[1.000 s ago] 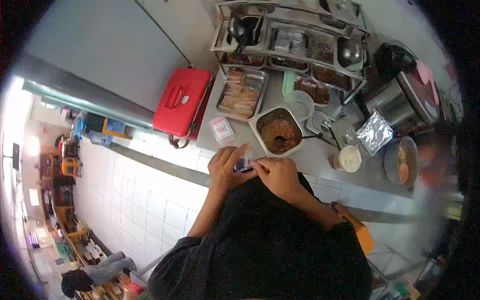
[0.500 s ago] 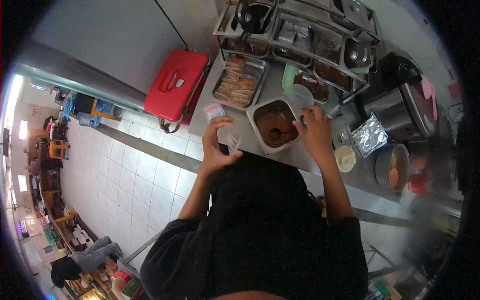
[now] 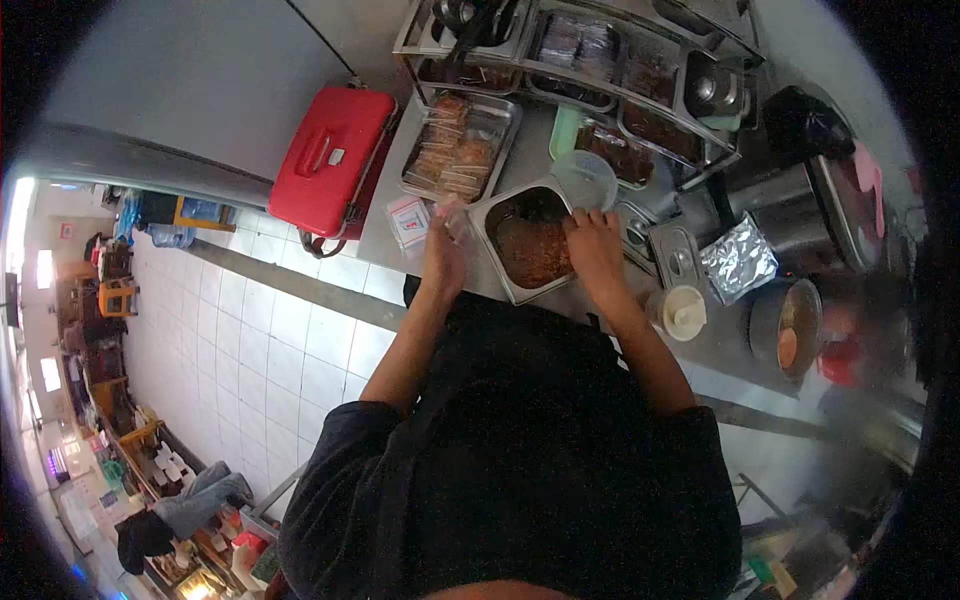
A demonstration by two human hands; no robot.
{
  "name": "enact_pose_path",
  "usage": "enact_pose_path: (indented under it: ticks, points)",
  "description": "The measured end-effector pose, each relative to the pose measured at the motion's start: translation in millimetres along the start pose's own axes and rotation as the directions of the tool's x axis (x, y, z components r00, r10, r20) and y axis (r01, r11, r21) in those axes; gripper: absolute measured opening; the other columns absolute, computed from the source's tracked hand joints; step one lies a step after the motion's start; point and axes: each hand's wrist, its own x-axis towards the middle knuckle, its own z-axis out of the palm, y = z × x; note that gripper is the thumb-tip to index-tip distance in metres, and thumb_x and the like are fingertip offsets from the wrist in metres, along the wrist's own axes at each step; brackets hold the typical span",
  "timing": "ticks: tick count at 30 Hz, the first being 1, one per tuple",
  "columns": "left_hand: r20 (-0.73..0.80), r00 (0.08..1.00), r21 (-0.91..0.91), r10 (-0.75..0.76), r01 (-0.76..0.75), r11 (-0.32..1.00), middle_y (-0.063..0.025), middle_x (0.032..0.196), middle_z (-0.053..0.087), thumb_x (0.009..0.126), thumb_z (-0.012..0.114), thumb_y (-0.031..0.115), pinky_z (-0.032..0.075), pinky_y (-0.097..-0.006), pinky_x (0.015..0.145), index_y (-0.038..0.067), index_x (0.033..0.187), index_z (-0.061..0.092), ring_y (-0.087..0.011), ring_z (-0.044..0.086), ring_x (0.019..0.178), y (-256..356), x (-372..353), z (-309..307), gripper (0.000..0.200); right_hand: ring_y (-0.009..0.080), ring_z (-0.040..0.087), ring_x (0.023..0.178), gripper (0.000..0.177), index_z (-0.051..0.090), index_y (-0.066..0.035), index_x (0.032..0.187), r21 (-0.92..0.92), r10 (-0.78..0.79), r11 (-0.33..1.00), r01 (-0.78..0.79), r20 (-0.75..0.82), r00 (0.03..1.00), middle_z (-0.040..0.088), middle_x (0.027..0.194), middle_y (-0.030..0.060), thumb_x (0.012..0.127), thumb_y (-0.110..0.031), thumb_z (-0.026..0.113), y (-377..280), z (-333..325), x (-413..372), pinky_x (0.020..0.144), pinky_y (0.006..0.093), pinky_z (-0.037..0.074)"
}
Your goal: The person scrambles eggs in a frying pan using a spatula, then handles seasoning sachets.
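So the left hand (image 3: pixel 445 262) is up by the near left side of the pan, fingers curled around a clear bag (image 3: pixel 461 226), thin crinkly plastic. The right hand (image 3: pixel 596 252) is over at the pan's right edge, fingers bent down toward the rim. Can't tell if it's gripping anything, since the back of the hand covers whatever is under it.

The pan (image 3: pixel 492 262) sits right between the two hands, square metal, with reddish-brown sauce (image 3: pixel 535 248) in it. Just left of the left hand there's a little white and red box (image 3: pixel 408 222) on the counter (image 3: pixel 538 138), and behind that a metal tray (image 3: pixel 509 138) of orange-brown food. A clear tub (image 3: pixel 585 180) is right behind the pan, next to a green tray (image 3: pixel 565 130).

Off to the right: a metal lid (image 3: pixel 682 262), a pale cup (image 3: pixel 682 312), crumpled foil (image 3: pixel 740 258) and a pot (image 3: pixel 764 332). A metal rack (image 3: pixel 710 171) full of pans runs along the back, and a red case (image 3: pixel 335 155) is over on the left.
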Motion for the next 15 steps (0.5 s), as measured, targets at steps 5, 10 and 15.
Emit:
enact_pose_path:
  ticks: [5,10,15]
  points:
    - [0.066,0.983,0.084,-0.17,0.164,0.983,-0.0089,0.146,0.042,0.087,0.048,0.067,0.02,-0.0469,0.111,0.007,0.136,0.047,-0.0273,0.034,0.134,0,19,11,0.077,0.0263,0.056,0.101,0.017,0.07,-0.005,0.09,0.146,-0.063,0.988,0.047,0.11,0.992,0.061,0.102,0.0111,0.084,-0.014,0.057,-11,-19,-29,0.089,0.0412,0.04]
    - [0.319,0.89,0.246,-0.325,0.253,0.936,-0.0084,0.134,0.048,0.086,0.055,0.061,0.031,-0.0452,0.106,0.013,0.124,0.057,-0.0258,0.039,0.128,-2,46,1,0.061,0.0352,0.056,0.104,0.02,0.068,-0.001,0.099,0.231,0.11,0.965,-0.127,0.084,0.99,0.061,0.111,0.0169,0.088,-0.012,0.054,-4,-24,-22,0.095,0.0489,0.039]
    - [0.673,0.738,0.599,0.043,-0.579,0.553,-0.0101,0.125,0.058,0.097,0.051,0.031,0.039,-0.0391,0.102,0.007,0.125,0.058,-0.0235,0.052,0.117,-41,108,-18,0.037,0.0359,0.052,0.114,0.035,0.064,-0.014,0.122,0.348,-0.057,0.936,-0.045,0.276,0.959,0.06,0.118,0.0172,0.09,-0.016,0.052,-1,-35,-40,0.101,0.0464,0.038]
